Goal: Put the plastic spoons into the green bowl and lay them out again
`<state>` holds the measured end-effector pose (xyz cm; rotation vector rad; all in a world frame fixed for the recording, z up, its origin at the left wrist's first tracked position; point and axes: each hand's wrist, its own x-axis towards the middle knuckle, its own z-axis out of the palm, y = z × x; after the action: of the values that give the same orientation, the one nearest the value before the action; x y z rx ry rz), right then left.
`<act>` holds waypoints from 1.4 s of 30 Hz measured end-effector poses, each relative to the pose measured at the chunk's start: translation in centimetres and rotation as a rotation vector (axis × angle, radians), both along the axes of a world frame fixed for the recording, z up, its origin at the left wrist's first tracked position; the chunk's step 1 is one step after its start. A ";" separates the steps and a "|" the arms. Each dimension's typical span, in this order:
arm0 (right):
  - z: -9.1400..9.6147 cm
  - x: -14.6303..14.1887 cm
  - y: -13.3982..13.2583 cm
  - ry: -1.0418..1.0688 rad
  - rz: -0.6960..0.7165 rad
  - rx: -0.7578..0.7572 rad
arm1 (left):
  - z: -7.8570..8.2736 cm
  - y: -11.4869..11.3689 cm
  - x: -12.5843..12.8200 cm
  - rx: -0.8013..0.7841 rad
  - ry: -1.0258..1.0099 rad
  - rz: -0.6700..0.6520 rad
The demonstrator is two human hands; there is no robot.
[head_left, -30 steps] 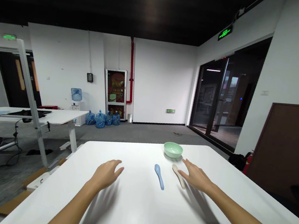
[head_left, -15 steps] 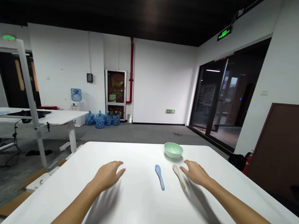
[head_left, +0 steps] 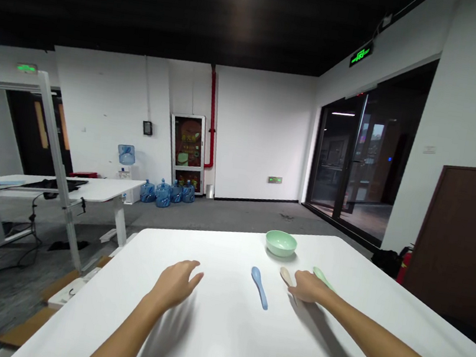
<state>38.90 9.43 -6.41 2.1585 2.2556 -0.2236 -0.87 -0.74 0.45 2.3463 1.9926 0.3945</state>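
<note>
From the head-worn camera, the person stands at a white table point(head_left: 205, 340) with both bare forearms reaching across it. The left hand point(head_left: 175, 284) sits on the near side, left of everything on the table, with its fingers point(head_left: 192, 273) loosely curled and a little spread, holding nothing. The right hand point(head_left: 309, 287) is further over, its fingers point(head_left: 298, 289) lying close together across a cream spoon point(head_left: 286, 276), whose bowl shows just beyond them; I cannot tell whether they are gripping it. A pale green spoon point(head_left: 322, 277) lies just past the right hand, partly hidden behind it. A blue spoon point(head_left: 259, 287) lies between the hands, nearer the right one. A pale green bowl point(head_left: 281, 243) stands upright near the far edge, beyond the spoons. Past the table, blue water jugs point(head_left: 163, 195) sit on the floor by the far wall, a second white desk point(head_left: 98, 184) stands at the left, and a red fire extinguisher point(head_left: 404, 266) stands at the right.
</note>
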 end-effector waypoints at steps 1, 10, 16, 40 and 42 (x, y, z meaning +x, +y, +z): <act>-0.2 -0.1 -0.1 0.008 -0.007 -0.006 | 0.0 0.0 0.0 0.002 0.003 -0.001; 0.9 0.0 0.0 0.095 -0.022 0.023 | 0.1 -0.1 0.2 0.001 0.011 -0.001; 4.5 0.0 1.5 0.109 -0.032 0.168 | 0.2 0.0 0.2 -0.003 -0.002 0.001; 3.1 -1.1 11.9 0.067 -0.211 0.244 | 0.0 1.3 -0.1 -0.031 -0.023 0.035; 2.8 -1.0 12.1 0.063 -0.217 0.237 | 0.1 1.3 -0.1 -0.031 -0.021 0.036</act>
<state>37.86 21.54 -3.58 2.5517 2.1761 -0.0257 -0.95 0.58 0.51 2.2821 2.0195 0.3850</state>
